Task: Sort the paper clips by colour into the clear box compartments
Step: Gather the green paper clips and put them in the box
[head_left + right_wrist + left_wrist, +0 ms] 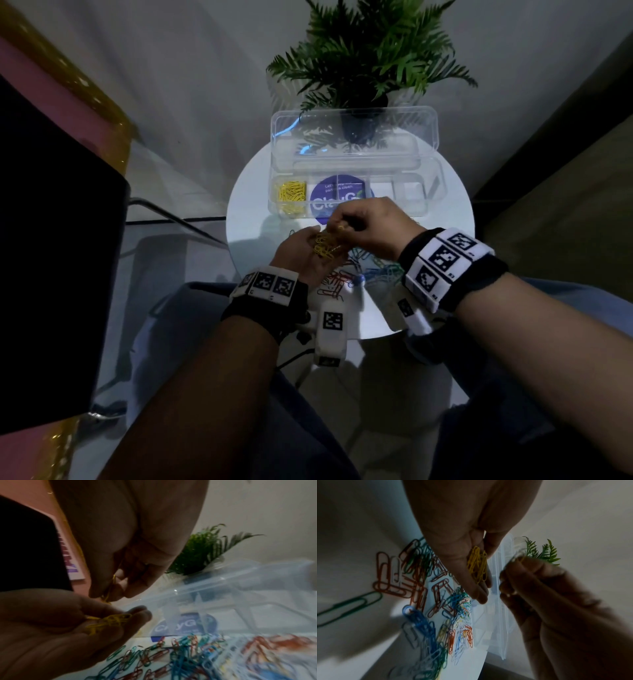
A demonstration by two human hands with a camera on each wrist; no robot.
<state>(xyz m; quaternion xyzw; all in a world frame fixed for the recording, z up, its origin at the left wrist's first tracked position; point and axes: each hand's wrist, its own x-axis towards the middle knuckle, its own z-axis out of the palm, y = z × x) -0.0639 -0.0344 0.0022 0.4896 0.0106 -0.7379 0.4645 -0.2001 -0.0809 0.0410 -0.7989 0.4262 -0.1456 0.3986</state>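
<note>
Cupped palm-up, the left hand (301,251) cradles a bunch of yellow clips (477,565); the right hand (370,224) pinches one more yellow clip above it. Thin coated-wire loops in red, blue, green and white form the mixed pile (356,274) on the smooth tabletop (246,212). Of the clear box (352,197), only the leftmost compartment holds sorted yellows (290,197); most work appears unfinished.

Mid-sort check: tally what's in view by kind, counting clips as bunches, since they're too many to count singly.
Hands: 2, left hand, right hand
Clear box: 1
Plant: 1
Clip bunches: 4, boxed yellow clips, palm yellow clips on the left hand, pinched yellow clip in the right, mixed pile on the table
Total: 8
</note>
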